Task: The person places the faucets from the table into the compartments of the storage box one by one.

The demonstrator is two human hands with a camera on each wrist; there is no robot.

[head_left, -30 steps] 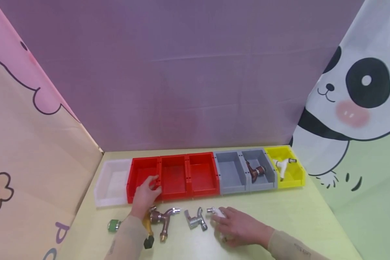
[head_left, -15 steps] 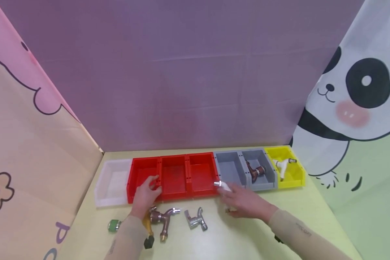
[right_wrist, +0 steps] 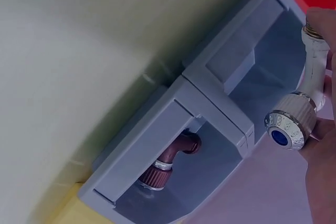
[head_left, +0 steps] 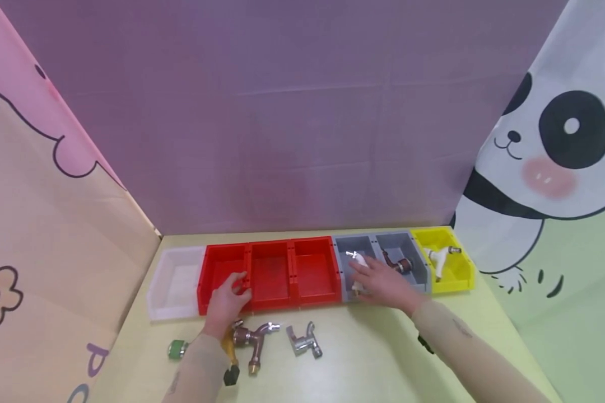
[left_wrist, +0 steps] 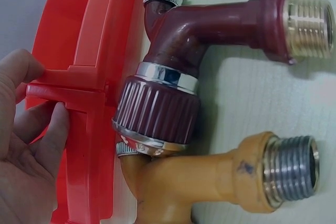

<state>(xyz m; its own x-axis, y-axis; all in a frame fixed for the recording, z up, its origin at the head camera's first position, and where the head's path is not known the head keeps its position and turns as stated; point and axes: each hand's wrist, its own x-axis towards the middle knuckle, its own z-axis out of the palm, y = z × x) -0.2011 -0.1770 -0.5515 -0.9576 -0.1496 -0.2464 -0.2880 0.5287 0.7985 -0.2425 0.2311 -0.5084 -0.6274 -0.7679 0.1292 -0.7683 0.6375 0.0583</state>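
Well, white tap (right_wrist: 302,103) in right hand (head_left: 383,284)

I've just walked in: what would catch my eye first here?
Probably the big black-and-white panda picture over on the right, then the row of white, red, grey and yellow bins along the back of the table. After that, the right hand, gripping a white tap over the grey bin beside the red ones.

Right grip (head_left: 386,284): white tap (head_left: 359,259) over grey bin (head_left: 361,243).
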